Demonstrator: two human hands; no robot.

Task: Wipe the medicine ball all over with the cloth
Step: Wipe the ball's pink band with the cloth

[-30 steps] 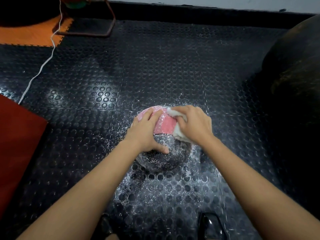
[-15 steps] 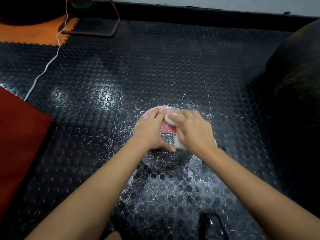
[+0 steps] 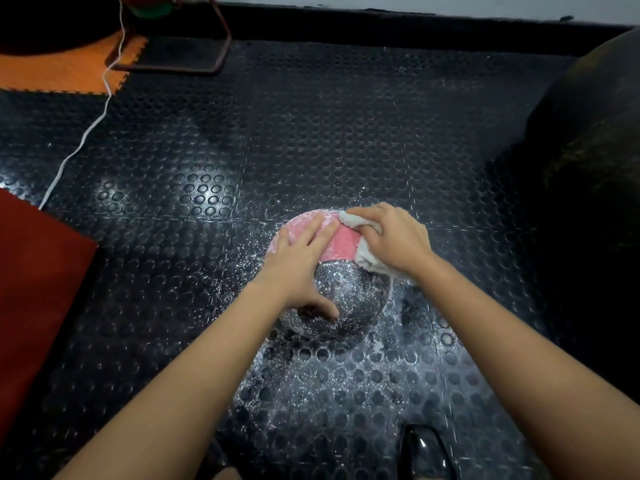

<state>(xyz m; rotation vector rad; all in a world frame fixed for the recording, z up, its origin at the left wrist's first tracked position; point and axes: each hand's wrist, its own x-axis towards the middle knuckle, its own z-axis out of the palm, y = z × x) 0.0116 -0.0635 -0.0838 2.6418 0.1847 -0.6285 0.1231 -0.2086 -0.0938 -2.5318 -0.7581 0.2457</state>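
Note:
A pink and black textured medicine ball point(image 3: 349, 292) sits on the studded black floor mat in the middle of the view, dusted with white specks. My left hand point(image 3: 298, 268) lies spread over its left side, fingers straight on the pink half and thumb on the black half. My right hand point(image 3: 391, 237) grips a bunched white cloth point(image 3: 367, 258) and presses it against the ball's upper right side. The far and under sides of the ball are hidden.
White specks cover the black rubber floor point(image 3: 311, 133) around the ball. A red mat point(image 3: 34, 289) lies at left, an orange tile point(image 3: 62, 71) and a white cord point(image 3: 86, 133) at far left, a metal frame point(image 3: 214, 60) behind, a big dark ball point(image 3: 588, 133) at right. A black shoe point(image 3: 426, 452) shows below.
My right hand with the cloth has slid from the ball's top centre back to its upper right side. My left hand stays on the ball's left side.

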